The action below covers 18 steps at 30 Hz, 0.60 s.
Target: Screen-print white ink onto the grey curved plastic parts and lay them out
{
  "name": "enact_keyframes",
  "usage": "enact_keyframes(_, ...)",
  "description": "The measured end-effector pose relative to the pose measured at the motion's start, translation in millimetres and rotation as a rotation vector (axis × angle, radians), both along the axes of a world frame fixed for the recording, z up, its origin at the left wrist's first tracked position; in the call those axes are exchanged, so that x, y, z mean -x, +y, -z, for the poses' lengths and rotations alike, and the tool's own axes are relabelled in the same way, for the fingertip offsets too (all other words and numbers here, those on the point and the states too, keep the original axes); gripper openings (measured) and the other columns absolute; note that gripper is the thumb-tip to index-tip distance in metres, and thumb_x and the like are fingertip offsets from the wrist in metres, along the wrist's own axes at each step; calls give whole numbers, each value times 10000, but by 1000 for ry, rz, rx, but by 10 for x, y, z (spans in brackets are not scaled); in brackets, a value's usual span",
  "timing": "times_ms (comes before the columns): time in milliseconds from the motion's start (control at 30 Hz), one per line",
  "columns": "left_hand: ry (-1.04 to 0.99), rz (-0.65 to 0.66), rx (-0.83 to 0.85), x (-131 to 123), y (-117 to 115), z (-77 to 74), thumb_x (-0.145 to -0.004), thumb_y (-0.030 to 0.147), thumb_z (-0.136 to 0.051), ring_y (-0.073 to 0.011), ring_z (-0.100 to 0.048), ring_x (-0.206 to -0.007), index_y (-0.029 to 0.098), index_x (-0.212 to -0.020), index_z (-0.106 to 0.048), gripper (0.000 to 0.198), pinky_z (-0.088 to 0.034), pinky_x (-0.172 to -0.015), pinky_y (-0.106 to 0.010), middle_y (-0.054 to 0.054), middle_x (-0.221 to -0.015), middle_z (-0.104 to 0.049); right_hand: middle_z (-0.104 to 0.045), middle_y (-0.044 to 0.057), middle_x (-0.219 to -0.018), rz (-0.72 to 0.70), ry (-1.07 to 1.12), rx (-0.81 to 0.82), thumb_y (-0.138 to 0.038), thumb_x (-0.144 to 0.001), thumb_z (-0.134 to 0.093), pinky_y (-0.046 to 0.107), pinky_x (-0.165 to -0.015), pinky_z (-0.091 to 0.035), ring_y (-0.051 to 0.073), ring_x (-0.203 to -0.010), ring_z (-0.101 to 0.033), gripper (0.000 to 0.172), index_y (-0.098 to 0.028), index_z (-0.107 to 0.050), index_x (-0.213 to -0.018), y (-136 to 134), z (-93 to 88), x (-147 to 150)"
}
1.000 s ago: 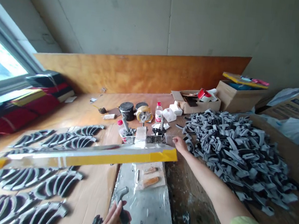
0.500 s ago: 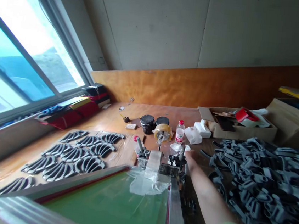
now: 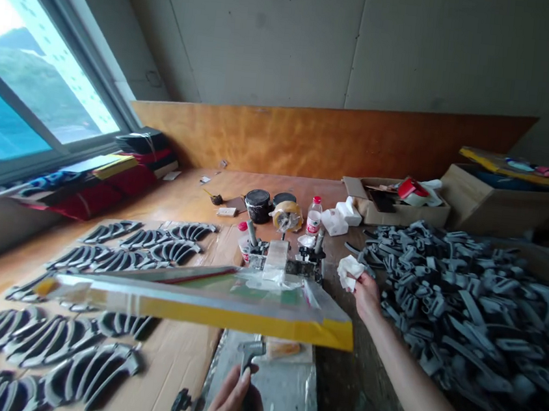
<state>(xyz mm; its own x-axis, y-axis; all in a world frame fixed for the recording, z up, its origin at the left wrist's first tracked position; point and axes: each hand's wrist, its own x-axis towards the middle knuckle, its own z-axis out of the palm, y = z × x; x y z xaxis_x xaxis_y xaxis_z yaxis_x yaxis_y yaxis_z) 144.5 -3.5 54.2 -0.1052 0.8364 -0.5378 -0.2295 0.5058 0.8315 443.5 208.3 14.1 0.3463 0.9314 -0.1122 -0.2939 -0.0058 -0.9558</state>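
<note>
My left hand (image 3: 230,402), low in the middle, is closed on a curved grey plastic handle (image 3: 252,350) with a bent top end. It is above the metal base plate (image 3: 284,390), just in front of a screen printing frame (image 3: 194,311) with yellow tape along its near edge. My right hand (image 3: 367,295) pinches a crumpled white tissue (image 3: 349,271), to the right of the frame's clamps (image 3: 311,255). A small yellowish block (image 3: 283,348) lies on the base plate under the raised frame edge.
A large heap of grey handles (image 3: 465,297) covers the right side. Rows of similar handles (image 3: 69,334) lie on cardboard (image 3: 181,346) at left. Behind stand black tubs (image 3: 257,205), a tape roll (image 3: 287,216), a red-capped bottle (image 3: 314,216) and an open carton (image 3: 401,212).
My right hand has drawn back from beside the bottle with the tissue in it. My left hand has come into view with a handle. The frame's near edge now appears higher in view.
</note>
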Motion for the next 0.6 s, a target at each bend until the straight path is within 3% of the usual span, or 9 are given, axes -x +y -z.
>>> enact_keyframes(133,-126,105,-17,-133,-34,-324,-683,724,-658,-155,-549,-550,168,-1039,-600,663,-386,-573,-265,-8,-591,-618,-697,21,-747,-54,-8,-7,-344,-576,-805,214,-392,-316,82,-464,-442,354,-157,-680,-849,-782,-364,184)
enact_keyframes(233,-163,188,-47,-151,-76,-531,-753,663,-641,-157,-547,-592,154,-1067,-584,601,-374,-600,-267,-12,-619,-626,-703,26,-761,-102,-24,-5,-365,-595,-821,227,-417,-377,116,-509,-512,356,-163,-688,-856,-1170,-583,366)
enact_keyframes(400,-202,286,-79,-80,-171,-754,-841,580,-589,-156,-541,-643,150,-1108,-563,507,-371,-630,-267,-12,-655,-633,-733,47,-847,-93,-109,-57,-430,-644,-817,313,-656,-536,216,-755,-659,406,-174,-706,-940,-1484,-724,555)
enact_keyframes(500,-231,314,-97,-46,-208,-849,-849,555,-588,-152,-551,-647,148,-1087,-570,472,-378,-645,-267,-5,-644,-625,-740,58,-824,-36,-380,-57,-462,-687,-781,334,-710,-542,237,-778,-675,370,-168,-715,-902,-1602,-755,645)
enact_keyframes(600,-249,325,-108,-27,-233,-906,-846,542,-596,-143,-552,-629,147,-1066,-573,452,-373,-635,-257,2,-624,-618,-740,45,-815,19,-688,-141,-363,-777,-703,310,-686,-540,210,-735,-674,202,-188,-717,-878,-1715,-868,788)
